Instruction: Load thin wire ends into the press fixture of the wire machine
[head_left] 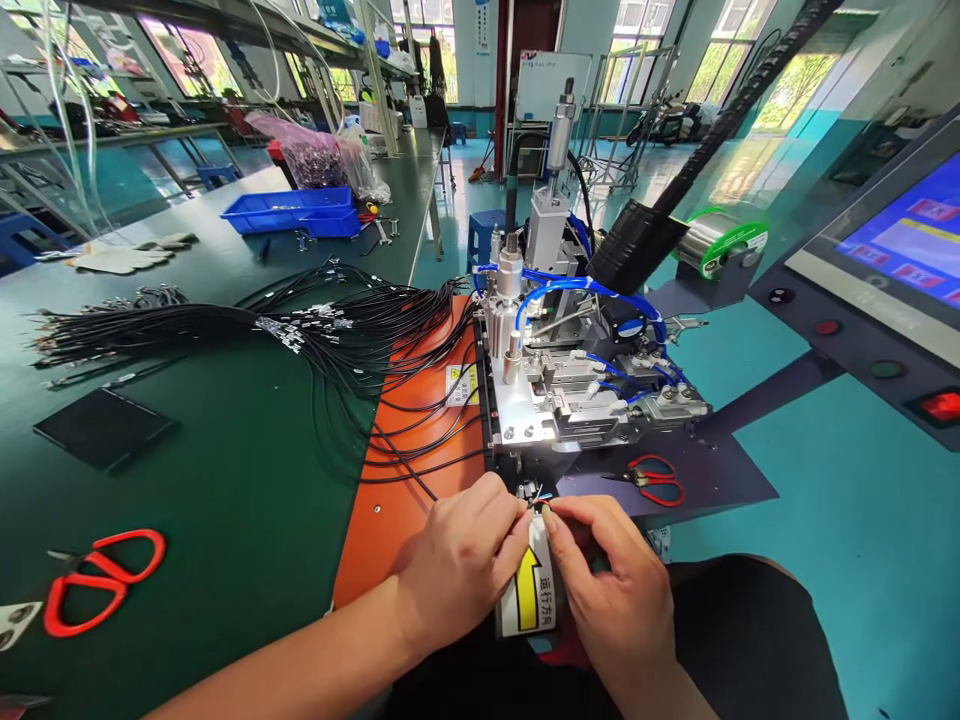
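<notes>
Left hand (465, 555): at 6 o'clock, fingers pinched shut on the thin wire end (534, 497) at the machine's front edge.
Right hand (611, 570): just beside the left, fingertips pinching the same wire end.
Wire end: between both hands, above the arrow sticker (529, 595).
Machine (570, 370): at 12 o'clock from the hands, blue tubes on top.
Cable bundle (247, 330): at 10 o'clock, spread over the green table (225, 520).
Red scissors (101, 580): at 9 o'clock; small red cutters (656, 480) at 2 o'clock.

Cable bundle (225, 330) left of machine (570, 370); scissors (101, 580) near left; touchscreen (907, 240) far right.
</notes>
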